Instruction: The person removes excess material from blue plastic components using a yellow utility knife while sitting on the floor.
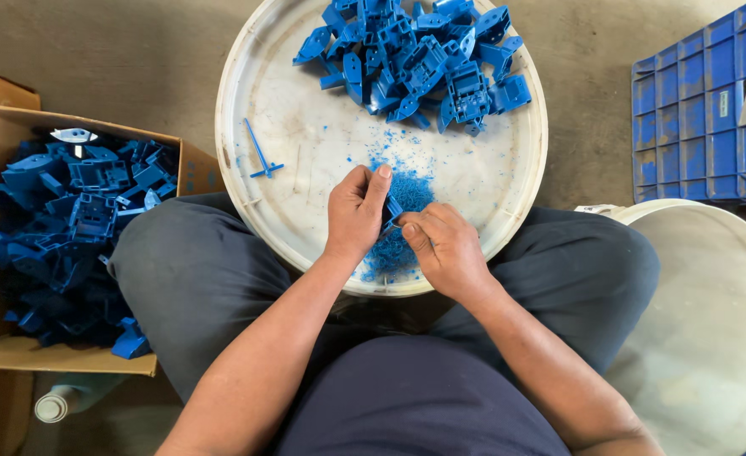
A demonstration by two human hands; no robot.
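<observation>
My left hand (354, 211) grips a small blue plastic part (391, 209) over the near edge of a round white tray (305, 152) that rests on my lap. My right hand (445, 245) is closed right beside it, thumb pressed against the part; what it holds is hidden, so I cannot tell if a tool is in it. Blue plastic shavings (407, 190) lie heaped under and beyond both hands. A pile of blue moulded parts (424, 55) fills the tray's far side. A thin blue sprue stick (259, 152) lies on the tray's left.
A cardboard box (2, 135) at my left is full of blue parts (78, 219). A blue plastic crate (706, 105) stands at the upper right. A large white tub (710, 321) sits by my right knee. A small white bottle cap (51, 408) shows at the lower left.
</observation>
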